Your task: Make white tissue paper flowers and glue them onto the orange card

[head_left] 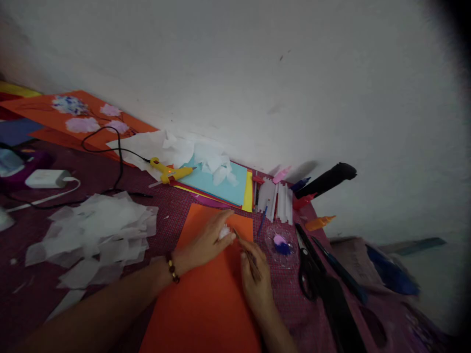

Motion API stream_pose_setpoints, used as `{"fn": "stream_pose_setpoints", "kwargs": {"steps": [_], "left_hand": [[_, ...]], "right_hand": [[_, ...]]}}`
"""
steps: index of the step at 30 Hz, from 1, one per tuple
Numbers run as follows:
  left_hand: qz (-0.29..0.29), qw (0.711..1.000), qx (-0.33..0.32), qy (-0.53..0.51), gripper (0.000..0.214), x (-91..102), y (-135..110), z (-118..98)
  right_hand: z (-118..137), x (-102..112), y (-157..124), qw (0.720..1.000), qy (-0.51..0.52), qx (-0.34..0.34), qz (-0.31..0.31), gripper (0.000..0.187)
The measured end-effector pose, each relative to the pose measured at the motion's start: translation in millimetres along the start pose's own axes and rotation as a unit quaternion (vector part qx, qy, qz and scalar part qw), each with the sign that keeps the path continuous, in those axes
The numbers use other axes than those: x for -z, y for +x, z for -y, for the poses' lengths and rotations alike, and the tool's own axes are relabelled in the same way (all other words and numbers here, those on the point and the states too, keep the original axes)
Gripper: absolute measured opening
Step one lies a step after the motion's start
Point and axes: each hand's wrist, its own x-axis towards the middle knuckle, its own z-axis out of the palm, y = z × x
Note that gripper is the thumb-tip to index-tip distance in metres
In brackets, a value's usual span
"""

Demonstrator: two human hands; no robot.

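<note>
An orange paper sheet (pixel 206 304) lies on the dark red cloth in front of me. My left hand (pixel 208 240) rests on its upper part with the fingers closed on a small white tissue wad (pixel 223 232). My right hand (pixel 255 282) is beside it, pinching a thin brown stick (pixel 246 250) whose tip points at the wad. A bead bracelet sits on my left wrist.
A yellow glue gun (pixel 171 172) with a black cord lies above coloured paper sheets (pixel 217 184). White tissue scraps (pixel 97 230) are heaped at the left. Black scissors (pixel 307 264), glue sticks (pixel 277 200), a clear palette (pixel 281 244) and small paint bottles sit at the right by the white wall.
</note>
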Motion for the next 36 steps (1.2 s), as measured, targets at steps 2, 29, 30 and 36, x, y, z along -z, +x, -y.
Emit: {"fn": "stream_pose_setpoints", "kwargs": {"steps": [2,29,30,36], "left_hand": [[0.042,0.989,-0.052,0.131,0.061,-0.6,-3.9,-2.3],[0.018,0.945,-0.106,0.309,0.021,-30.4,9.0,-1.4],[0.007,0.959,-0.097,0.267,0.022,-27.9,12.0,-3.5],[-0.135,0.98,-0.026,0.142,0.034,38.7,38.1,-34.3]], "right_hand": [[-4.4,0.1,1.1,1.0,0.019,-0.006,-0.017,0.027],[-19.0,-3.8,21.2,0.956,0.236,-0.121,-0.127,0.021],[-18.6,-3.3,21.3,0.956,0.234,-0.119,-0.131,0.021],[-16.5,0.8,20.3,0.956,0.237,-0.113,-0.127,0.025]]}}
